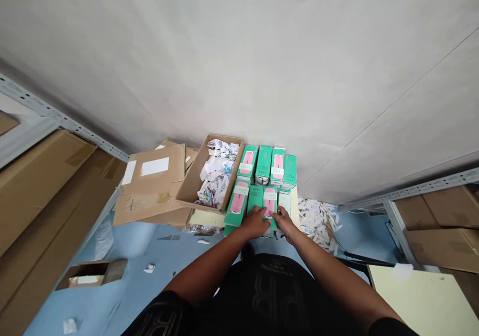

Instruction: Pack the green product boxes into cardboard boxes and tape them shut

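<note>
The single camera sits on the person's head and looks forward and steeply down. The wall fills the upper frame; the black shirt is close at lower centre; left hand and right hand appear farther, below the middle.

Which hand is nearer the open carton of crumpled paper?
Left: the left hand touches the green boxes right of the carton; the right hand, also there, is farther right.
</note>
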Available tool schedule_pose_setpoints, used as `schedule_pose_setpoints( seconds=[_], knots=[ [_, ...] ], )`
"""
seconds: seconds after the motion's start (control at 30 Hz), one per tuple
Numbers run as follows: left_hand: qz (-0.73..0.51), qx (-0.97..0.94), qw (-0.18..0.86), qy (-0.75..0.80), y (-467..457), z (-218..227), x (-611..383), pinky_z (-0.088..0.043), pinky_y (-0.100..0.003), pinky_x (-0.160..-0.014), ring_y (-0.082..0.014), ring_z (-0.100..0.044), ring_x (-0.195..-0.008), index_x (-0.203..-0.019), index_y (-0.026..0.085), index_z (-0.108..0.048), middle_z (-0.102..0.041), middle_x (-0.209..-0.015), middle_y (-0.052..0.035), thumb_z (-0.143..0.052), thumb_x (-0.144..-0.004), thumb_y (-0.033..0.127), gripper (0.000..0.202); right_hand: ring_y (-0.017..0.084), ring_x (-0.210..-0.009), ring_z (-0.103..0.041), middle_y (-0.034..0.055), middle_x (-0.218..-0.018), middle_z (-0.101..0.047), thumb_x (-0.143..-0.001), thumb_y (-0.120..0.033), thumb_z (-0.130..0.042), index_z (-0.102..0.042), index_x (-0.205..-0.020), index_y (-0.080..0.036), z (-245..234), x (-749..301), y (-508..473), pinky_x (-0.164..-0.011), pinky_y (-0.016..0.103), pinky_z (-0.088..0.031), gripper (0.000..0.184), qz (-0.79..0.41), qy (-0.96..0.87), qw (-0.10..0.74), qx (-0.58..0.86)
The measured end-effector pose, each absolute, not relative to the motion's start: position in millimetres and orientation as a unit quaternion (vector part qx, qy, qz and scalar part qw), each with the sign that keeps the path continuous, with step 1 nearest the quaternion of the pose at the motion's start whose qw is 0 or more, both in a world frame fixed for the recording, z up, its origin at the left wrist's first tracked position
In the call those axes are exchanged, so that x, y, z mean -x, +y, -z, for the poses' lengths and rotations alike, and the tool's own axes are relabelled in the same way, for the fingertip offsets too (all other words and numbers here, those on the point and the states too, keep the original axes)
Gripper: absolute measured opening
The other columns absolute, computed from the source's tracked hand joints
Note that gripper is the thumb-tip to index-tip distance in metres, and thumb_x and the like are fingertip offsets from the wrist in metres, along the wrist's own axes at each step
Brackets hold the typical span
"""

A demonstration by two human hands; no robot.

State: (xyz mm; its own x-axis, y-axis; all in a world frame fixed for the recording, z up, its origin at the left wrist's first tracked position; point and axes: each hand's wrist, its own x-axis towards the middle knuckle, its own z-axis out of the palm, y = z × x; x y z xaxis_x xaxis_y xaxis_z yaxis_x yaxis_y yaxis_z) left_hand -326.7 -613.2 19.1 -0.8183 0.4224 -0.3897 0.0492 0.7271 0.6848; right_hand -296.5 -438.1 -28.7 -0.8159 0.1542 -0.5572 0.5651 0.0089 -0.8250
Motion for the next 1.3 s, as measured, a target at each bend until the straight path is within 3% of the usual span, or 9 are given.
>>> schedule_pose_setpoints(
  seconds=[0.23, 0.37, 0.6, 0.77, 0.9, 1.03, 1.17, 1.23, 1.3],
  knots=[
    [-0.350, -0.120, 0.272, 0.888, -618, -30, 327, -0.041, -0.042, -0.113, -0.0338, -0.055, -0.133, -0.149, 0.016, -0.052, -0.055, -0.144, -0.0190, -0.059, -0.088, 0.039, 0.065, 0.023, -0.081, -0.069, 0.0039, -0.101, -0.071, -0.068, -0.049, -0.083, -0.060, -0.121, -0.025, 20, 301, -439, -0.064, 0.031, -0.055, 0.062, 0.719, 0.616, 0.146, -0.289],
    [-0.398, -0.050, 0.262, 0.878, -620, -37, 325, -0.046, -0.040, -0.107, -0.0312, -0.060, -0.128, -0.151, 0.015, -0.047, -0.058, -0.143, -0.0190, -0.060, -0.092, 0.048, 0.068, 0.024, -0.081, -0.071, 0.0041, -0.100, -0.074, -0.066, -0.048, -0.088, -0.061, -0.121, -0.026, -4, 289, -432, -0.069, 0.034, -0.057, 0.065, 0.797, 0.523, 0.136, -0.269],
    [-0.634, -0.060, 0.290, 0.715, -604, -43, 321, -0.046, -0.045, -0.109, -0.0337, -0.056, -0.134, -0.159, 0.021, -0.035, -0.053, -0.152, -0.0174, -0.079, -0.079, 0.055, 0.098, 0.023, -0.091, -0.071, 0.0054, -0.122, -0.071, -0.073, -0.051, -0.087, -0.059, -0.125, -0.030, -58, 259, -432, -0.073, 0.032, -0.056, 0.063, 0.813, 0.533, 0.042, -0.231],
    [-0.704, -0.082, 0.355, 0.609, -573, -70, 326, -0.052, -0.042, -0.100, -0.0319, -0.063, -0.122, -0.153, 0.021, -0.045, -0.063, -0.142, -0.0136, -0.080, -0.076, 0.049, 0.088, 0.024, -0.102, -0.068, 0.0069, -0.129, -0.067, -0.081, -0.062, -0.076, -0.059, -0.126, -0.030, -80, 239, -400, -0.076, 0.032, -0.057, 0.058, 0.781, 0.567, 0.002, -0.261],
    [-0.680, -0.112, 0.469, 0.552, -539, -98, 321, -0.052, -0.037, -0.094, -0.0297, -0.067, -0.114, -0.143, 0.020, -0.058, -0.069, -0.134, -0.0111, -0.078, -0.077, 0.041, 0.072, 0.022, -0.095, -0.069, 0.0059, -0.131, -0.066, -0.084, -0.064, -0.070, -0.053, -0.135, -0.034, -88, 214, -348, -0.071, 0.032, -0.059, 0.062, 0.774, 0.521, -0.089, -0.348],
    [-0.585, -0.142, 0.603, 0.523, -490, -116, 296, -0.053, -0.034, -0.086, -0.0275, -0.071, -0.103, -0.136, 0.019, -0.064, -0.075, -0.118, -0.0095, -0.083, -0.073, 0.038, 0.068, 0.020, -0.081, -0.070, 0.0040, -0.108, -0.074, -0.086, -0.055, -0.072, -0.060, -0.129, -0.030, -87, 174, -295, -0.063, 0.029, -0.059, 0.051, 0.768, 0.475, -0.111, -0.415],
    [-0.543, -0.147, 0.653, 0.506, -428, -127, 253, -0.055, -0.033, -0.073, -0.0246, -0.071, -0.090, -0.135, 0.019, -0.064, -0.075, -0.107, -0.0112, -0.066, -0.086, 0.066, 0.068, 0.017, -0.068, -0.068, 0.0031, -0.085, -0.074, -0.090, -0.048, -0.069, -0.068, -0.111, -0.022, -76, 111, -250, -0.060, 0.027, -0.059, 0.032, 0.788, 0.390, -0.100, -0.465],
    [-0.553, -0.184, 0.642, 0.498, -395, -132, 226, -0.056, -0.034, -0.071, -0.0242, -0.070, -0.090, -0.141, 0.021, -0.058, -0.073, -0.111, -0.0123, -0.056, -0.090, 0.074, 0.074, 0.015, -0.058, -0.063, 0.0021, -0.076, -0.072, -0.094, -0.051, -0.062, -0.068, -0.107, -0.021, -69, 72, -225, -0.054, 0.025, -0.057, 0.034, 0.798, 0.321, -0.109, -0.498],
    [-0.550, -0.269, 0.621, 0.490, -361, -135, 195, -0.057, -0.035, -0.079, -0.0250, -0.069, -0.100, -0.149, 0.023, -0.049, -0.070, -0.122, -0.0124, -0.070, -0.085, 0.066, 0.080, 0.014, -0.050, -0.059, 0.0017, -0.069, -0.068, -0.096, -0.056, -0.057, -0.068, -0.106, -0.019, -62, 31, -200, -0.047, 0.024, -0.053, 0.040, 0.800, 0.273, -0.116, -0.521]
  ],
)
